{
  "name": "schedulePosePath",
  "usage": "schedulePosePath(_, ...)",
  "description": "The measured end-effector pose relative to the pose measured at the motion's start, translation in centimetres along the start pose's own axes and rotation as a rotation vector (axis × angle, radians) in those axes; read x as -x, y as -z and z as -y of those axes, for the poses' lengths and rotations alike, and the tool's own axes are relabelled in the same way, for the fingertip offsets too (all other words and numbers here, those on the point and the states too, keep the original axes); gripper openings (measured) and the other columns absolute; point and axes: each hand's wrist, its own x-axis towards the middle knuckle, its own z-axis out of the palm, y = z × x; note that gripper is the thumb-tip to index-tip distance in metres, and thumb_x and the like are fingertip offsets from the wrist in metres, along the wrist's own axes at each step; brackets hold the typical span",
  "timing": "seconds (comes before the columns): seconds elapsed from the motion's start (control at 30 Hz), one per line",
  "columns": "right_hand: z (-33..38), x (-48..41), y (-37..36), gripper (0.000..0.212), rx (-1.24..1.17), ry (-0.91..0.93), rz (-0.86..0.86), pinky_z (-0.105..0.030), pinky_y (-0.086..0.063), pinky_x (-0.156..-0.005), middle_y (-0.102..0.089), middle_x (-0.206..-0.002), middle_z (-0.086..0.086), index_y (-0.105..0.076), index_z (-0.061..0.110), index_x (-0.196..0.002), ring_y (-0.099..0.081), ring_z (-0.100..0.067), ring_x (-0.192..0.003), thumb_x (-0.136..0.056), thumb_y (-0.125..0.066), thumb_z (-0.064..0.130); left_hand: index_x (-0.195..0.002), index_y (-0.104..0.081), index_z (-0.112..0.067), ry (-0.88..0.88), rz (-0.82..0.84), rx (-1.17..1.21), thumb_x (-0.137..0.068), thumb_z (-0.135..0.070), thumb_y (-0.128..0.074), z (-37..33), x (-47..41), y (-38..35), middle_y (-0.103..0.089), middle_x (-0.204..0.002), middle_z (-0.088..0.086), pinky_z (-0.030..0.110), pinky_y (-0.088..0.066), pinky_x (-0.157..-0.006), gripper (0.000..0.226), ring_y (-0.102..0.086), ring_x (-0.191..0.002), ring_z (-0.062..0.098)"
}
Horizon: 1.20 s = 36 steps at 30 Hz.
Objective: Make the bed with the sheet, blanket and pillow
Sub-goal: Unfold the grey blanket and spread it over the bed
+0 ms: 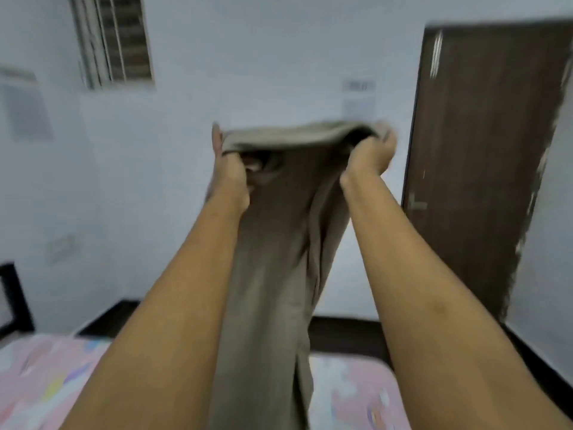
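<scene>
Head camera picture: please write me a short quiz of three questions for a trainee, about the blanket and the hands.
1. True or false: the brown blanket is spread out flat.
2. What holds its top edge up? A) one hand B) both hands C) nothing
3. Fill in: the patterned sheet below is mostly ____.
Key: 1 false, it hangs bunched between the arms. 2 B, the left hand and the right hand grip it. 3 pink.

Bedroom: bed [46, 383], wooden door [483, 169].
</scene>
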Motion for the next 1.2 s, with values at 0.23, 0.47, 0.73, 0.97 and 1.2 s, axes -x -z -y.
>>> schedulePosePath(0.23, 7.9, 0.5, 1.3, 0.046, 0.679, 0.461, 0.420, -0.040, -0.030, -0.109, -0.046, -0.139, -0.019, -0.050, 0.005, -0.133, -0.036, -0.044, -0.129, -0.090, -0.035, 0.010, -0.150, -0.013, -0.033, -0.235, 0.377, -0.962, -0.091, -0.014, -0.041, -7.6, -8.3, 1.4, -0.015, -0.157, 0.008, 0.055, -0.015, -0.114, 0.068, -0.012, -0.143, 0.035)
schedulePosePath(0.47, 1.9, 2.2, 8.2, 0.029, 0.782, -0.139, 0.548, -0.040, -0.043, -0.087, -0.048, -0.132, -0.022, -0.046, 0.005, -0.122, -0.049, -0.034, -0.101, -0.098, -0.030, 0.005, -0.149, -0.014, -0.036, 0.203, 0.584, -1.108, -0.097, -0.027, -0.033, -1.1, -0.1, 1.7, -0.006, -0.157, 0.004, 0.069, -0.013, -0.107, 0.056, 0.001, -0.142, 0.043)
schedulePosePath(0.73, -7.1, 10.0, 17.4, 0.060, 0.845, -0.450, 0.567, -0.034, -0.042, -0.099, -0.038, -0.148, -0.007, -0.041, 0.022, -0.144, -0.045, -0.030, -0.122, -0.094, -0.023, -0.006, -0.150, -0.008, -0.037, 0.356, 0.826, -0.931, -0.094, -0.024, -0.047, 9.9, 12.2, 4.3, -0.031, -0.151, 0.012, 0.042, -0.029, -0.111, 0.070, -0.036, -0.133, 0.035)
schedulePosePath(0.97, -16.1, 23.9, 34.8, 0.042, 1.391, -0.731, 1.048, -0.026, -0.035, -0.103, -0.052, -0.139, -0.008, -0.058, 0.013, -0.128, -0.047, -0.027, -0.127, -0.092, -0.041, 0.001, -0.128, -0.055, -0.021, 0.606, 1.279, -1.029, -0.090, -0.014, -0.050, 20.2, 37.0, 12.9, -0.053, -0.135, 0.006, 0.033, -0.041, -0.100, 0.038, -0.051, -0.121, 0.025)
schedulePosePath(1.2, -16.8, 37.8, 48.1, 0.038, 1.638, -1.072, 1.318, -0.026, -0.041, -0.095, -0.053, -0.135, -0.015, -0.057, 0.011, -0.129, -0.051, -0.029, -0.123, -0.092, -0.051, 0.007, -0.114, -0.057, -0.019, 0.859, 1.434, -1.128, -0.080, -0.039, -0.064, 20.7, 53.9, 19.8, -0.060, -0.119, 0.007, 0.029, -0.047, -0.088, 0.040, -0.057, -0.109, 0.024)
